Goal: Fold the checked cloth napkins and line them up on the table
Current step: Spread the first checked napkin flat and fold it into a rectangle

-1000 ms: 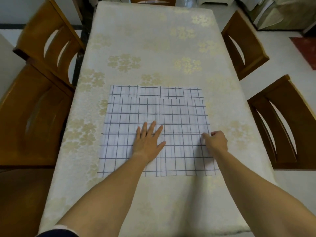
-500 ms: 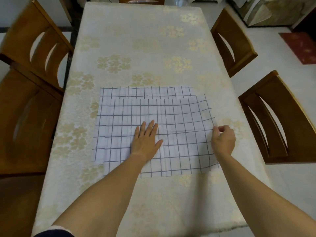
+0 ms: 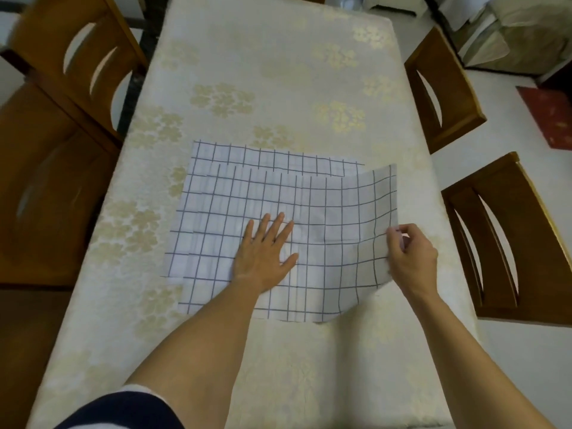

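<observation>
White checked napkin [image 3: 325, 230]: L hand [image 3: 266, 252] flat, pinning middle; R hand [image 3: 411, 258] pinches raised 3 o'clock edge; first fold, I'd say; next, carry edge to 9.

left hand [image 3: 266, 255] flat, right hand [image 3: 411, 258] pinching

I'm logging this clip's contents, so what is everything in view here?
table: one, cream cloth with gold flowers, centre.
top napkin: one, white with dark grid, mid-table, right edge raised.
lower napkin: at least one, same check, beneath, showing at far and left edges.
wooden chairs: four, brown, two each side.
mat: one, red, floor far right.
left hand: one, flat on top napkin.
right hand: one, pinching top napkin's right edge.
</observation>
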The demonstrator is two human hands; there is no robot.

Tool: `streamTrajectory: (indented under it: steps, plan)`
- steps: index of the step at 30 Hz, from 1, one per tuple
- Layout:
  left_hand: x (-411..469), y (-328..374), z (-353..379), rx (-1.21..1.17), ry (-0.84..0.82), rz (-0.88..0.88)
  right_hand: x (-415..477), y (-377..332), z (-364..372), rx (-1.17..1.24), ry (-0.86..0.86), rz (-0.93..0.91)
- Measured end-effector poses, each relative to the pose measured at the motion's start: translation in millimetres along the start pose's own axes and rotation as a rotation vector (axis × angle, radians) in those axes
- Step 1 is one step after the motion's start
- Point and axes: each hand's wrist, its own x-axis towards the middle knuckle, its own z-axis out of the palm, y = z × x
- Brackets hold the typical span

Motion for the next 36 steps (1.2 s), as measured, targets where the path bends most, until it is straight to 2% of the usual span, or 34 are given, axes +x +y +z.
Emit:
streamTrajectory:
  steps: [3, 11, 21, 28, 33, 36]
  plan:
    - [0, 0, 0, 0.008, -0.002, 0.001, -3, -20, 0, -0.013, -0.041, -0.057]
    - [-2, 3, -6, 0.0, 0.001, -0.017, -19, -75, 25, 0.199, -0.103, -0.087]
    - [2, 5, -12, 0.045, -0.078, -0.021, -44, -102, 63, 0.322, -0.15, -0.196]
    - [-19, 15, -55, 0.165, -0.17, 0.017, -55, -118, 92, 0.329, -0.246, -0.265]
    - [-18, -10, -65, -0.041, -0.061, -0.021, -54, -130, 119, 0.3, -0.288, -0.252]
    - [-21, -43, -73, -0.443, 0.121, -0.152, -55, -141, 140, 0.258, -0.314, -0.27]
